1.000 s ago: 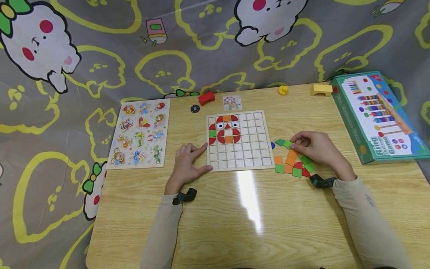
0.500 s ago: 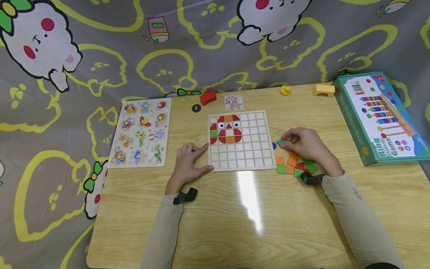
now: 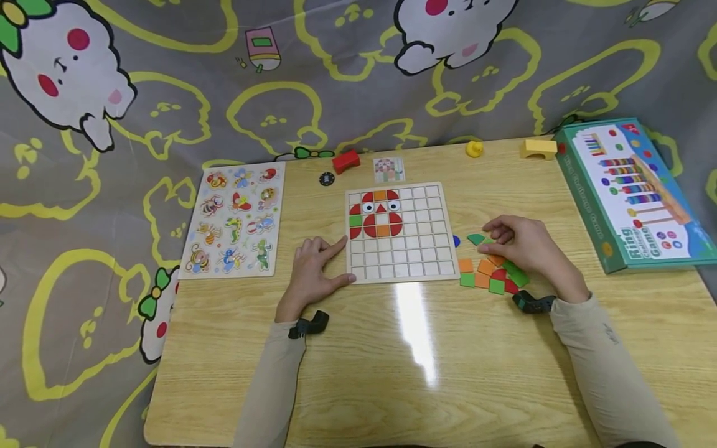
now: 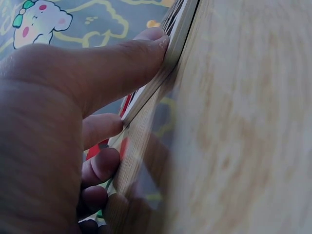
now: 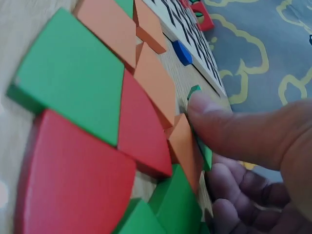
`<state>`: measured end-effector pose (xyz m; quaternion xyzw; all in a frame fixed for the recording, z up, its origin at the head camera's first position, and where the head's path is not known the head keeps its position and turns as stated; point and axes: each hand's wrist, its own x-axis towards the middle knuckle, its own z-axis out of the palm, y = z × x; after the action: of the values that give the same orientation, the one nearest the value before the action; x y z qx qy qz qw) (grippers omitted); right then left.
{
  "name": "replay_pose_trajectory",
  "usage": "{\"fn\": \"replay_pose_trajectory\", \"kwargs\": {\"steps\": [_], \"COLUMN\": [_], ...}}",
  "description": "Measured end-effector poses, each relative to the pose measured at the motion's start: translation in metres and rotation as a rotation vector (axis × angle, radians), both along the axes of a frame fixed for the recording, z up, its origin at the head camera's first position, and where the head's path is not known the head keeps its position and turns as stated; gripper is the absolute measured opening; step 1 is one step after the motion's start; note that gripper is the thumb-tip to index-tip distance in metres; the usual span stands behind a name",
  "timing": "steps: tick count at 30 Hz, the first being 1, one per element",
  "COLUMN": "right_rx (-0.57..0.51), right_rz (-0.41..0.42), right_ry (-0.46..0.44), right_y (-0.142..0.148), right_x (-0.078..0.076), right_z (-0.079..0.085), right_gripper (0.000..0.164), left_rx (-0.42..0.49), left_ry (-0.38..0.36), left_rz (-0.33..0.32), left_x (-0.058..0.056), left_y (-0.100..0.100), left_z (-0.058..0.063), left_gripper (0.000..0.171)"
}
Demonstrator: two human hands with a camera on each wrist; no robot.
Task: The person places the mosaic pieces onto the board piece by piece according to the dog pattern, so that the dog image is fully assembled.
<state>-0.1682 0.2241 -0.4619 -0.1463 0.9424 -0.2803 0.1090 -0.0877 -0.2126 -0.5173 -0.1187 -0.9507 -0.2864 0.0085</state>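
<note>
My left hand [image 3: 313, 270] touches the gridded wooden board [image 3: 414, 261] with thumb and index finger, the thumb at its lower left corner and the index fingertip at its left edge. Red, orange, green and eye-marked tiles form an owl-like figure [image 3: 382, 218] in the upper left cells. My right hand [image 3: 526, 242] hovers low at the loose tile pile, thumb and index finger apart. In the right wrist view, the thumb lies over a green tile [image 5: 206, 155] beside an orange tile [image 5: 185, 146]. A green curved tile [image 3: 475, 239] lies just left of the fingertips.
Beyond the board are a picture card [image 3: 389, 169], a red block [image 3: 346, 162] and a black round chip [image 3: 327, 179]. An insect puzzle board [image 3: 232, 221] lies left. At right stand a rubber duck [image 3: 474, 149], a yellow arch block [image 3: 539, 149] and a game box [image 3: 638, 193].
My right hand went left to the green curved tile, then drew back right; that tile now lies apart, slightly shifted. The left hand stayed at the board.
</note>
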Motion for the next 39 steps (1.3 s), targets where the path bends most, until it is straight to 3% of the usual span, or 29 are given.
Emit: {"fn": "replay_pose_trajectory", "kwargs": {"steps": [6, 10, 20, 29, 39], "right_rx": [0.061, 0.091, 0.044, 0.079, -0.064], "right_rz": [-0.024, -0.034, 0.010, 0.025, -0.011], "right_ry": [-0.036, -0.036, -0.056, -0.074, 0.037], "right_y": [0.000, 0.000, 0.014, 0.017, 0.017], "right_x": [0.004, 0.007, 0.011, 0.009, 0.007], "right_z": [0.006, 0.007, 0.007, 0.007, 0.003], "right_gripper": [0.027, 0.031, 0.036, 0.033, 0.023], "left_rx": [-0.001, -0.001, 0.000, 0.006, 0.003], "left_ry": [0.002, -0.003, -0.010, -0.009, -0.003], "left_rz": [0.003, 0.000, 0.005, 0.004, 0.007], "left_x": [0.000, 0.000, 0.000, 0.001, 0.000], "left_y": [0.000, 0.002, 0.003, 0.003, 0.001], "left_z": [0.001, 0.002, 0.004, 0.002, 0.002], "left_gripper": [0.082, 0.083, 0.083, 0.082, 0.082]}}
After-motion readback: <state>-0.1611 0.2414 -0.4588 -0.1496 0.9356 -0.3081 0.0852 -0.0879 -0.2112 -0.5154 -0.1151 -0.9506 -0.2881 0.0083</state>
